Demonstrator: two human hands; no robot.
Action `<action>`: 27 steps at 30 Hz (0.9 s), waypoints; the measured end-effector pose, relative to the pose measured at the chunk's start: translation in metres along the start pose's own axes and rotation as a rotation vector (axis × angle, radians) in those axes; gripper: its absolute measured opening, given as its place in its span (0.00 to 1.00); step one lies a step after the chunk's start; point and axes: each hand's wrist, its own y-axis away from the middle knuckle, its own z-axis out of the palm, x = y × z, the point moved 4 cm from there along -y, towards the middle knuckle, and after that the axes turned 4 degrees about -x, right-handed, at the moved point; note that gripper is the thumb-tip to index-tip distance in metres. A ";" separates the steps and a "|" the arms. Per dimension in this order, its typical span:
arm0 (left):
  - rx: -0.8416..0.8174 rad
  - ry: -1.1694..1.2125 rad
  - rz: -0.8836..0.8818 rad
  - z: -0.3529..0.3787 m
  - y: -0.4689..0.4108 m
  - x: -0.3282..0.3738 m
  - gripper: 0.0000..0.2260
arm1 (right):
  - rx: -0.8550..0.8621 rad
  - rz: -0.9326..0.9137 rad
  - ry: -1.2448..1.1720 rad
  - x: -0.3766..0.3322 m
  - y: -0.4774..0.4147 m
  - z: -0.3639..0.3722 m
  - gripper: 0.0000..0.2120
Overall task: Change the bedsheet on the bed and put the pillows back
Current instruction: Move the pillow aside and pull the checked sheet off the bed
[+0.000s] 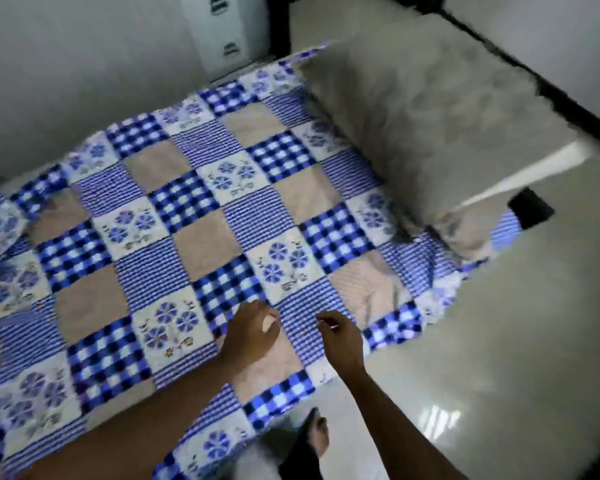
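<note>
Our left grip (253,327) and right grip (340,336), both bare hands, sit side by side near the bed's near edge, fingers curled in over the sheet (205,237). Through the blur we cannot tell whether either one pinches the cloth or only rests on it. Under them the sheet, a blue, white and beige patchwork, lies spread across the bed. Its near edge hangs toward the floor (516,341), which is pale and glossy. One grey pillow (430,133) lies at the head end, up and to the right, well apart from both grips. A black bed frame (499,55) runs behind it, and a pale wall (66,81) stands beyond the far side. We count two grips, one sheet, one pillow.
</note>
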 end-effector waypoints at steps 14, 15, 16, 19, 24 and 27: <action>-0.229 -0.122 0.575 0.157 -0.111 0.276 0.07 | 0.476 0.209 -0.199 0.080 -0.040 -0.263 0.12; -0.243 -0.120 0.610 0.165 -0.117 0.293 0.07 | 0.478 0.216 -0.198 0.082 -0.048 -0.281 0.12; -0.246 -0.120 0.655 0.170 -0.126 0.311 0.07 | 0.481 0.223 -0.191 0.085 -0.057 -0.297 0.12; -0.247 -0.126 0.750 0.188 -0.164 0.358 0.08 | 0.491 0.288 -0.156 0.097 -0.090 -0.345 0.11; -0.292 -0.219 0.853 0.213 -0.237 0.427 0.09 | 0.464 0.383 -0.170 0.119 -0.166 -0.412 0.17; -0.331 -0.263 0.898 0.227 -0.268 0.462 0.09 | 0.385 0.401 -0.169 0.124 -0.203 -0.437 0.23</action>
